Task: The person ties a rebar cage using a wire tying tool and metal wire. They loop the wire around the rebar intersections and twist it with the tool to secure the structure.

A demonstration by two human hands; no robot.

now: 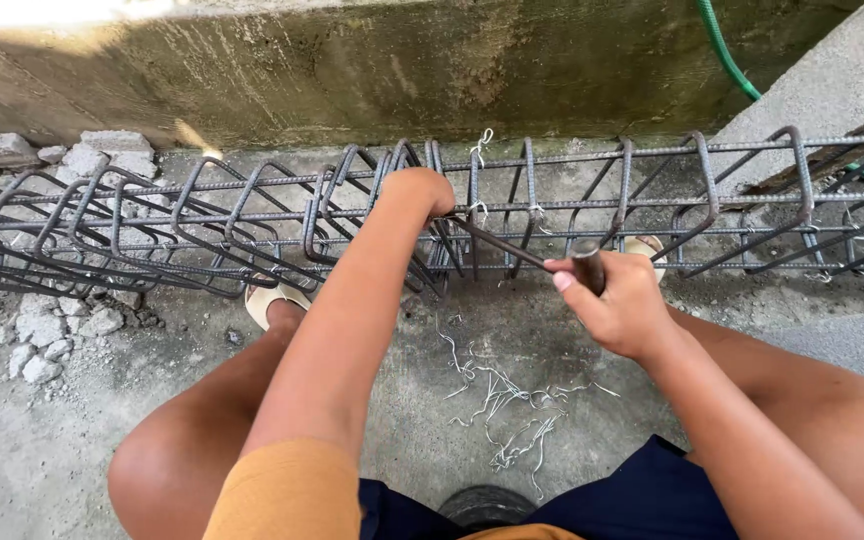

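Rusty ribbed rebar cage [572, 205], seemingly wire-tied

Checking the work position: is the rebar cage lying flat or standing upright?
Lying flat. The rebar cage runs sideways along the concrete ground, its long bars horizontal, and both hands, left and right, reach down to it.

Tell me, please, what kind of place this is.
Probably an outdoor construction site: a long grey steel rebar cage lies beside a stained concrete wall, with broken grey concrete rubble on the ground.

Probably building site: rebar cage [592, 205], rubble [47, 330]
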